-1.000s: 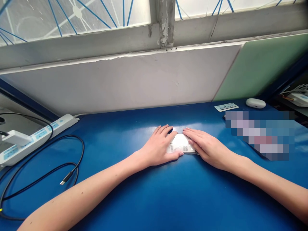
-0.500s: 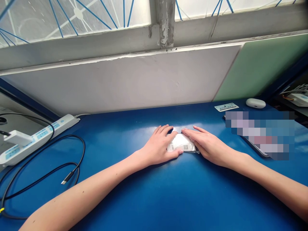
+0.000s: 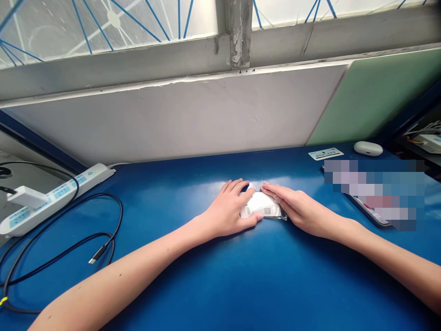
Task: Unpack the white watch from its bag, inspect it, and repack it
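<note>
A small white packet (image 3: 262, 206) with barcode labels lies on the blue table (image 3: 241, 285), a little beyond its middle. My left hand (image 3: 229, 209) cups the packet's left side, with the thumb along its near edge and the fingers curved round its far corner. My right hand (image 3: 298, 209) lies against the packet's right side, its fingers stretched out straight and held together. The packet's right part is hidden under those fingers.
A white power strip (image 3: 51, 197) with a plugged-in charger (image 3: 25, 197) sits at the left edge, and a black cable (image 3: 99, 252) loops beside it. At the back right are a white label (image 3: 325, 153), a white oval case (image 3: 368, 148) and a dark flat device (image 3: 370, 209). A white wall panel backs the table.
The right hand has slid slightly inward along the packet. Between the hands the packet looks a little more bunched. The left hand has barely moved.
</note>
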`<move>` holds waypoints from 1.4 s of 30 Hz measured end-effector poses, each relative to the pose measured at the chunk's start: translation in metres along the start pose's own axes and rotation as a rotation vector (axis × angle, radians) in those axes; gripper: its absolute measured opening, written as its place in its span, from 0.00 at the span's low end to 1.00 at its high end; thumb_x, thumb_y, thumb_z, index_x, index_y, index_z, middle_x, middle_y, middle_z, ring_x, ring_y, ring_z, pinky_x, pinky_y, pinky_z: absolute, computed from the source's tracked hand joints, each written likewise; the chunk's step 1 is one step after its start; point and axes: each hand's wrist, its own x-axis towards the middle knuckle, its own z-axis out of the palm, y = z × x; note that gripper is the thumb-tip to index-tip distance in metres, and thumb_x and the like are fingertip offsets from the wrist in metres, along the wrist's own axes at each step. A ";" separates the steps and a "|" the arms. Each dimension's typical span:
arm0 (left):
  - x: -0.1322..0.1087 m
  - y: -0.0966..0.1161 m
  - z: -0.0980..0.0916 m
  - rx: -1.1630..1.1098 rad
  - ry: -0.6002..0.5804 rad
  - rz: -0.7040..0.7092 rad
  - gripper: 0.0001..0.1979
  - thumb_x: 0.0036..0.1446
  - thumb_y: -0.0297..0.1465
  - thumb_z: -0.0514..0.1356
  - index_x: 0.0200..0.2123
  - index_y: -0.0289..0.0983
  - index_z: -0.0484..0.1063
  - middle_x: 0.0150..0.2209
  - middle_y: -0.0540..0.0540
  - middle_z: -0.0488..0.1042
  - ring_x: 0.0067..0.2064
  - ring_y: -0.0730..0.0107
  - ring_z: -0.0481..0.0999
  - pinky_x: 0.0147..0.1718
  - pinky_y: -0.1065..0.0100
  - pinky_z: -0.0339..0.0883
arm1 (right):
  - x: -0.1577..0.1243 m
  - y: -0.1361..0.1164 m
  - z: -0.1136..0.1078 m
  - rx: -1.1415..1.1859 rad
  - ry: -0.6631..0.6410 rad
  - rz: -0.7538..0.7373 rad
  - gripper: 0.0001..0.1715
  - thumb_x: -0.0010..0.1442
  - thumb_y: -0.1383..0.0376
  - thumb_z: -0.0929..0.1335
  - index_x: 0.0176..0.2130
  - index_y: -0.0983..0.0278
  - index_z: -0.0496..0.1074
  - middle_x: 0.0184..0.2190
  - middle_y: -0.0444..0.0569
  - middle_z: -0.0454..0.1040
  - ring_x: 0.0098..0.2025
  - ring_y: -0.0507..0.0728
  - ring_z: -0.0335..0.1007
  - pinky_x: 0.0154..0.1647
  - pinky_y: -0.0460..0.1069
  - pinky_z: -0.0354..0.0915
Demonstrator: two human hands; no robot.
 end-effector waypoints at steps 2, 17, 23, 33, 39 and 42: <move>0.000 0.000 0.001 0.001 -0.002 0.004 0.30 0.63 0.48 0.58 0.60 0.33 0.66 0.64 0.29 0.64 0.67 0.40 0.60 0.65 0.41 0.54 | 0.000 0.000 -0.001 0.005 -0.011 0.004 0.26 0.72 0.63 0.55 0.63 0.65 0.66 0.61 0.59 0.72 0.61 0.64 0.70 0.59 0.60 0.70; -0.001 -0.002 -0.001 0.024 -0.009 0.020 0.30 0.64 0.48 0.55 0.61 0.33 0.64 0.64 0.30 0.63 0.67 0.41 0.60 0.65 0.42 0.53 | -0.003 0.011 0.000 0.024 0.060 -0.093 0.24 0.69 0.68 0.59 0.61 0.62 0.69 0.60 0.55 0.73 0.62 0.63 0.69 0.60 0.59 0.70; 0.000 0.000 -0.003 -0.022 -0.011 -0.021 0.25 0.65 0.42 0.54 0.59 0.33 0.64 0.63 0.34 0.66 0.66 0.46 0.62 0.66 0.46 0.53 | -0.002 0.022 -0.004 -0.160 0.188 -0.205 0.17 0.67 0.71 0.61 0.50 0.63 0.74 0.55 0.55 0.77 0.59 0.63 0.72 0.58 0.60 0.70; -0.001 0.000 -0.004 -0.019 -0.017 -0.031 0.24 0.64 0.39 0.54 0.59 0.32 0.64 0.64 0.33 0.65 0.67 0.46 0.62 0.66 0.47 0.53 | 0.000 0.025 -0.009 -0.215 0.252 -0.255 0.09 0.65 0.69 0.66 0.40 0.61 0.77 0.41 0.53 0.78 0.46 0.61 0.74 0.46 0.56 0.73; -0.001 0.000 -0.006 -0.009 -0.041 -0.031 0.25 0.64 0.36 0.51 0.60 0.31 0.62 0.65 0.31 0.63 0.68 0.47 0.60 0.67 0.47 0.52 | -0.001 0.021 -0.012 -0.155 0.160 -0.162 0.14 0.67 0.66 0.65 0.45 0.60 0.80 0.40 0.51 0.80 0.39 0.58 0.76 0.40 0.53 0.72; 0.000 0.000 -0.005 -0.028 -0.025 -0.028 0.23 0.64 0.36 0.52 0.59 0.31 0.63 0.64 0.31 0.65 0.67 0.47 0.62 0.66 0.46 0.53 | 0.000 0.020 -0.013 -0.146 0.139 -0.150 0.13 0.67 0.63 0.66 0.42 0.57 0.82 0.38 0.51 0.79 0.38 0.58 0.75 0.37 0.53 0.71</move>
